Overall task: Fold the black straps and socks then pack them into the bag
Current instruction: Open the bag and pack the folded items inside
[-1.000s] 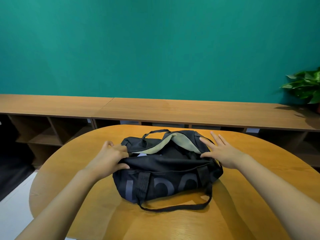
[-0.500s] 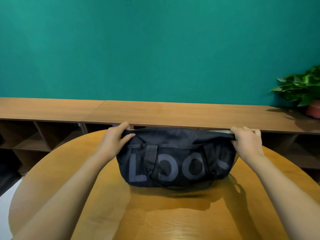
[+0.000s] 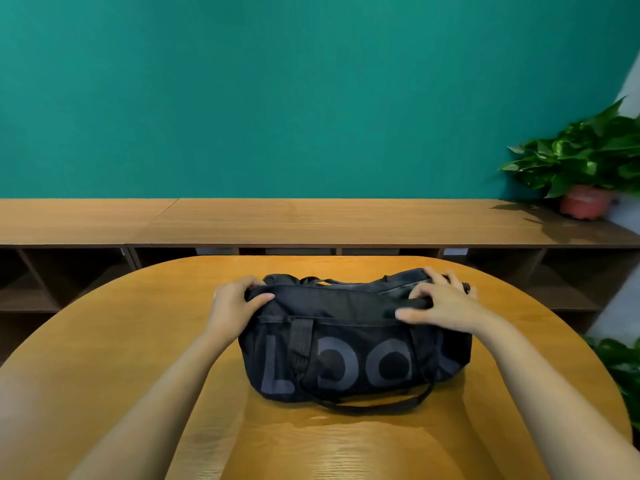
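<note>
On the table (image 3: 138, 341), left hand (image 3: 230, 306) gripping the black bag (image 3: 346, 358) by its top, right hand (image 3: 446, 303) pinching the opposite end

Both bare forearms reach forward. The left hand (image 3: 231, 306) curls over the left top end of the black fabric duffel bag (image 3: 346, 362); the right hand (image 3: 445, 303), fingers spread and bent, clasps its right top end.

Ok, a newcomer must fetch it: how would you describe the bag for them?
Start at the rounded wooden table before the teal wall. The bag lies at its middle, its top held by the left hand and right hand. Only it is black with large grey letters.
</note>
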Demonstrator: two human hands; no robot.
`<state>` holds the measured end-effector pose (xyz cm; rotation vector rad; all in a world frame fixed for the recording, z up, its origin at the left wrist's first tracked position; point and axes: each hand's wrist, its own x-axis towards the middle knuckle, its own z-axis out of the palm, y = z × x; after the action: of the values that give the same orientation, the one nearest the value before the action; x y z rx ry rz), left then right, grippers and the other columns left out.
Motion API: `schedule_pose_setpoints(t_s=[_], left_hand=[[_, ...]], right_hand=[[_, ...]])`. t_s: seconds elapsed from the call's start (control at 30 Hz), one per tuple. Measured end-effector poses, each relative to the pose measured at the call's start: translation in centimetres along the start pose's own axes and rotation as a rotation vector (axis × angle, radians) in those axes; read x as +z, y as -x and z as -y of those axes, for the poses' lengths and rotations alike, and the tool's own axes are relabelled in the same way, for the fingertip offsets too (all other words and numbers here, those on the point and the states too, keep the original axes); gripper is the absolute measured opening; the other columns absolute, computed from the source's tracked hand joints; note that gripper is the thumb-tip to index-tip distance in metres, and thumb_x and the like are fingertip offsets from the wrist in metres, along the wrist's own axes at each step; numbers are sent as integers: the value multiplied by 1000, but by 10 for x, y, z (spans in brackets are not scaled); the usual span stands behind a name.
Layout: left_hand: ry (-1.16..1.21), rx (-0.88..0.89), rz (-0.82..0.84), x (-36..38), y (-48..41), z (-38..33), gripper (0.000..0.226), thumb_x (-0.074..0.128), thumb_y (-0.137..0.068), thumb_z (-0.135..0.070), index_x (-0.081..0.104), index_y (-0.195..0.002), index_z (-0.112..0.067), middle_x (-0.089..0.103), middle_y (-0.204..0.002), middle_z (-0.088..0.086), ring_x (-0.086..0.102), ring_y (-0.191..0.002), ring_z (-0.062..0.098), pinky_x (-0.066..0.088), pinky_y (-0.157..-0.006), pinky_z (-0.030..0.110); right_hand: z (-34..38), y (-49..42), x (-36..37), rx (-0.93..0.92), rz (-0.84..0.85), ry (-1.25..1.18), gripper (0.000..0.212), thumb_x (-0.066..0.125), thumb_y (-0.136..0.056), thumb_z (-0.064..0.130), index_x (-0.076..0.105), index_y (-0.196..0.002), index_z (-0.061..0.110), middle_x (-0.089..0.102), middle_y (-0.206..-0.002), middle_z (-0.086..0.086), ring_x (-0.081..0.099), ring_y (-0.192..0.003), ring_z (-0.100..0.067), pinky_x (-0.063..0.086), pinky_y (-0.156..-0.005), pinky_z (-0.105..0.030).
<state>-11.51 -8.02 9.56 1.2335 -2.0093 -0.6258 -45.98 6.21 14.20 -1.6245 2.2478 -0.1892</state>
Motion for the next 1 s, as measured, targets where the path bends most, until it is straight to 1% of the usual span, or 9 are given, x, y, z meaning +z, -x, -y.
schedule_pose_setpoints(t_s=[0.07, 0.13, 0.2, 0.37, 0.57, 0.73, 0.87, 0.93, 1.0], left_hand=[[33, 5, -22, -4, 1, -4, 6, 72, -87, -22, 68, -89, -18, 68, -87, -9, 64, -86, 16, 53, -77, 38], [53, 35, -136, -11, -1, -8, 5, 72, -87, -21, 67, -89, -21, 67, -87, -12, 64, -89, 16, 50, -78, 35], [-33, 59, -253, -18, -7, -9, 7, 70, -88, -26, 65, -93, -28, 66, -91, -16, 62, -94, 15, 45, -86, 38], [-469, -37, -21, 0, 3, -2, 13, 56, -96, -38, 63, -104, -30, 69, -98, -9, 60, -99, 20, 26, -79, 35], [-122, -132, -29, 1, 7, 10, 22, 70, -87, -40, 64, -107, -36, 66, -104, -15, 59, -103, 16, 41, -95, 45], [-10, -126, 25, -8, 9, 12, 27, 78, -80, -35, 59, -93, -48, 66, -100, -20, 60, -102, 11, 46, -94, 50], [1, -169, 75, -16, 10, 11, 24, 79, -81, -24, 67, -101, -30, 67, -103, -9, 60, -101, 17, 49, -89, 40], [60, -203, 79, -21, 11, 10, 22, 76, -83, -24, 69, -104, -20, 66, -102, -6, 60, -96, 17, 48, -79, 30], [162, -244, 49, -27, 13, 9, 16, 68, -90, -27, 71, -100, -15, 68, -99, -1, 61, -90, 13, 44, -74, 23]], right_hand=[[2, -5, 5, -14, -20, 238, 55, 65, -78, 66, 58, -122, 34, 23, -158, 9, 12, -146, -29, 7, -112, -65], [8, -8, 8, -50, -270, 246, 48, 67, -81, 58, 58, -119, 30, 50, -137, 10, 35, -133, -21, 15, -114, -59], [12, -12, 13, -82, -511, 170, 33, 68, -85, 48, 59, -110, 28, 59, -119, 11, 42, -126, -18, 14, -116, -56], [15, -11, 49, -58, -264, 322, 22, 64, -92, 34, 59, -113, 32, 59, -128, 9, 28, -142, -23, -8, -115, -63], [12, -2, 50, -157, -338, 245, 54, 49, -91, 62, 41, -139, 40, 31, -154, 16, 12, -148, -19, -9, -111, -66], [54, -6, 65, -362, -427, 280, 73, 3, -87, 72, 13, -153, 42, 17, -161, 14, 3, -150, -20, -9, -113, -63], [75, -21, 96, -419, -276, 460, 59, 15, -96, 58, 43, -143, 37, 46, -149, 3, 37, -140, -33, 15, -109, -70], [77, -25, 105, -394, -245, 514, 52, 24, -96, 52, 56, -134, 36, 57, -139, 0, 50, -130, -36, 13, -105, -69], [83, -26, 106, -385, -270, 491, 45, 28, -100, 46, 53, -136, 37, 49, -146, 2, 40, -138, -35, 3, -108, -68]])
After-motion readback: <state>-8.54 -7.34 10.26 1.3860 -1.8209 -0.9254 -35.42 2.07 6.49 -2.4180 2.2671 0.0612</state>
